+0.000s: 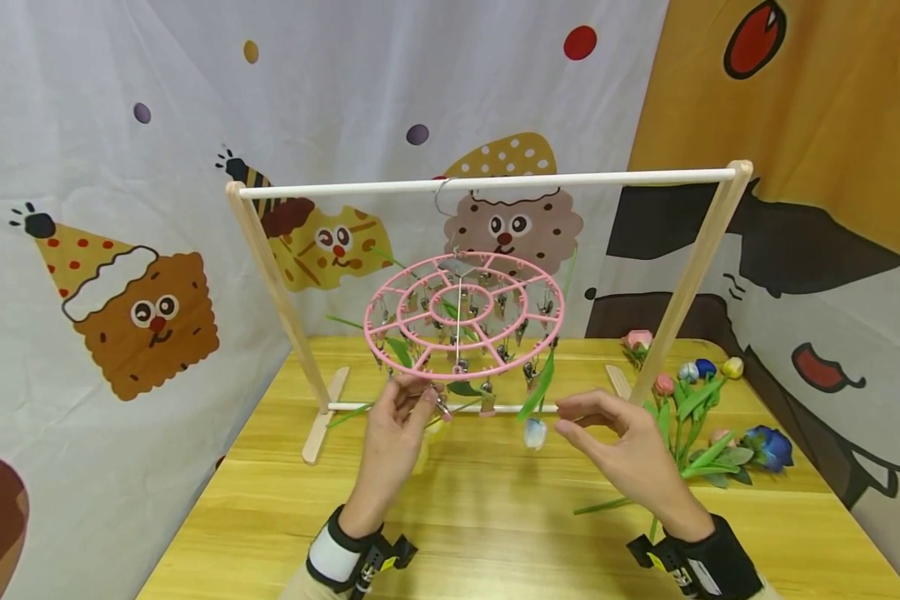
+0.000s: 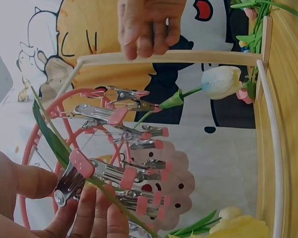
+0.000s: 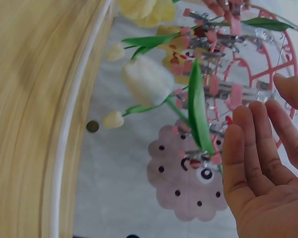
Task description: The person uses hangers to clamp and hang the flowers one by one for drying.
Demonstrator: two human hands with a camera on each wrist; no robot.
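Note:
A round pink clip hanger (image 1: 367, 327) hangs by its hook from a white rod, with several metal clips around its rings. At its front edge my left hand (image 1: 397, 425) pinches a pink-tipped metal clip (image 2: 73, 179) between thumb and fingers. A green stem (image 2: 109, 191) crosses at that clip's tip; whether the clip bites it, I cannot tell. To the right, a white-and-blue tulip (image 1: 536, 434) hangs head down from the hanger. My right hand (image 1: 630, 454) is beside this tulip, fingers loosely bent, thumb apart and nothing held.
A wooden stand (image 1: 690, 283) carries the white top rod (image 1: 330, 188) and a lower rod. Loose artificial flowers (image 1: 708, 417) lie at the table's right, including a blue rose (image 1: 768, 448). Below the hanger, a yellow flower (image 2: 238, 227) shows. A cartoon-printed curtain (image 1: 330, 83) stands behind.

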